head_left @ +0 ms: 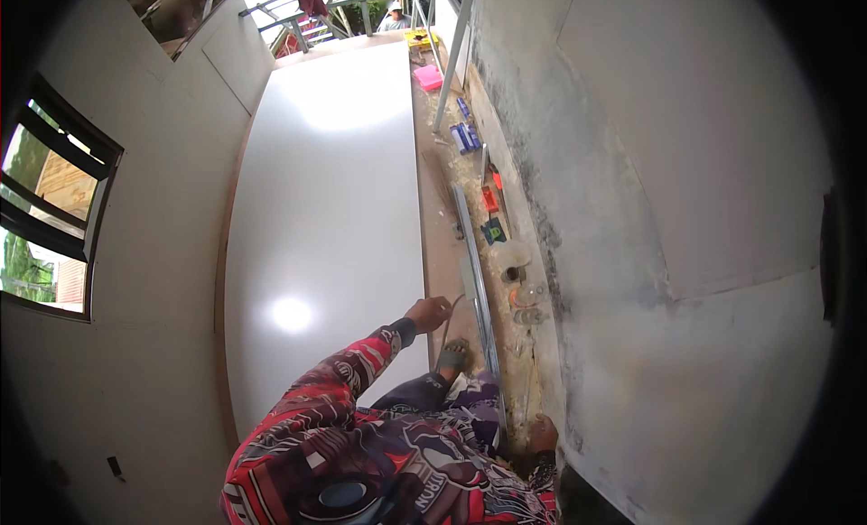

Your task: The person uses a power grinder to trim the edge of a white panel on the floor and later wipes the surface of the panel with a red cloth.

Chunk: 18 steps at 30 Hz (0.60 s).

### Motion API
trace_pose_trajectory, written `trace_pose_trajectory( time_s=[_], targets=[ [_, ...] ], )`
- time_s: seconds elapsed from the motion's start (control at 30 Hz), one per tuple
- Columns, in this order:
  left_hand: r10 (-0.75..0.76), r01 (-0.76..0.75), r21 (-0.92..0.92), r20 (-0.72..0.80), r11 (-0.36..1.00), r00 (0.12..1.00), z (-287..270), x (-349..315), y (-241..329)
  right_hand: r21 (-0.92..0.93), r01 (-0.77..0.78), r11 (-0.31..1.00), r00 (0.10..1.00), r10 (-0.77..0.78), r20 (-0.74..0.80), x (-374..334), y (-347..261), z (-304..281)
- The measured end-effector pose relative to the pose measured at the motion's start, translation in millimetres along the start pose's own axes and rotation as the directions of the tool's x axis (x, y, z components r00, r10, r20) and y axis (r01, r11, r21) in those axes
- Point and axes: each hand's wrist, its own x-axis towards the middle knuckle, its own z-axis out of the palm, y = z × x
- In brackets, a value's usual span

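Observation:
My left hand (431, 315) is closed above the right edge of a large glossy white panel (325, 200). A thin dark curved strip (449, 322) runs just beside its fingers; whether they grip it I cannot make out. Long metal channels (478, 281) lie to the right of that hand, along the floor. Low at the right, close to the foot of the wall, is my right hand (544, 433). Its fingers are too dim and partly hidden to tell whether they hold anything. My foot (454, 354) stands between the panel and the channels.
A stained grey wall (596, 254) rises on the right. Along its base lie blue boxes (465, 137), a red-orange case (489, 199), a pink container (428, 77), a yellow case (421, 39) and clear containers (527, 304). A louvred window (54, 200) stands left; a person (395, 19) is far off.

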Motion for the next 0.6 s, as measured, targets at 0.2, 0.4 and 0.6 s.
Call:
trace_pose_trajectory(
  time_s=[0.2, 0.4, 0.6],
  targets=[
    [0.005, 0.0, 0.039, -0.132, 0.999, 0.991, -51.2, 92.3, 4.2, 0.007, 0.0, 1.0, 0.994, -0.001, 0.106, 124.1, -65.3, -29.2],
    [-0.278, 0.24, -0.158, -0.297, 0.958, 0.913, -130.6, 154.7, -29.2, -0.168, 0.048, 0.985, 0.942, 0.012, 0.334, 255.1, -198.5, -14.8],
    [-0.635, 0.631, -0.085, -0.168, 0.771, 0.754, -182.7, 162.0, -130.2, -0.252, 0.267, 0.93, 0.938, -0.191, 0.288, 454.0, -348.5, 19.8]
  ],
)
